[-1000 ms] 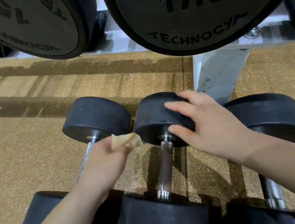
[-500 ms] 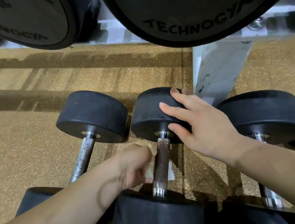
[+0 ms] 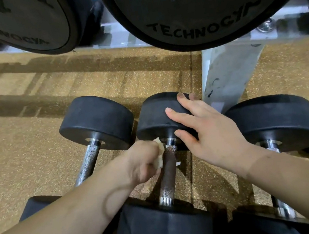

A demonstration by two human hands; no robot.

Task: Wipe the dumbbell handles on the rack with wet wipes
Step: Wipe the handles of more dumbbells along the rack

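Note:
Three black dumbbells lie side by side below me. The middle dumbbell (image 3: 157, 116) has a dark, rusty knurled handle (image 3: 169, 172). My left hand (image 3: 143, 160) grips a crumpled pale wet wipe (image 3: 160, 156) and presses it against the upper left side of that handle. My right hand (image 3: 201, 128) rests with straight, spread fingers on the middle dumbbell's far head. The left dumbbell (image 3: 96, 121) shows a shiny knurled handle (image 3: 89, 161). The right dumbbell (image 3: 275, 119) is partly hidden by my right forearm.
Large black weight heads hang on the upper rack tier, one (image 3: 203, 6) marked 17.5, another (image 3: 17, 25) at top left. A grey rack upright (image 3: 227, 75) stands behind my right hand. Speckled tan flooring (image 3: 16, 156) lies beneath.
My left hand moved with the wipe from beside the left dumbbell over to the middle handle and slid up it toward the far head. My right hand stayed on the middle dumbbell's head.

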